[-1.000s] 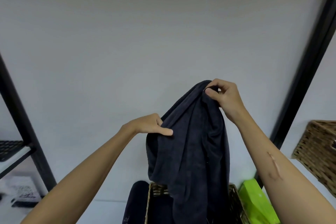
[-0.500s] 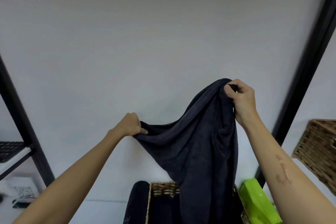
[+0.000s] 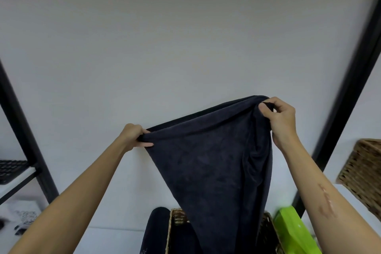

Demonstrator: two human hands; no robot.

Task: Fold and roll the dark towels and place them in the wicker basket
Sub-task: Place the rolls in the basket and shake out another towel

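Note:
A dark navy towel (image 3: 214, 163) hangs in the air in front of a white wall, stretched along its top edge between both hands. My left hand (image 3: 133, 136) pinches the lower left corner. My right hand (image 3: 278, 118) grips the higher right corner. The towel's tail drops into a wicker basket (image 3: 177, 217) at the bottom centre, hiding most of the basket's inside. A rolled dark towel (image 3: 153, 231) stands against the basket's left wall, outside it.
A bright green box (image 3: 292, 231) sits right of the basket. A second wicker basket (image 3: 362, 173) stands on a white shelf at far right. Black shelf posts (image 3: 22, 142) rise at left and right. A keyboard (image 3: 10, 169) lies on the left shelf.
My hands have moved apart, the left going left and the right going right. The bunched towel has spread out wide between them.

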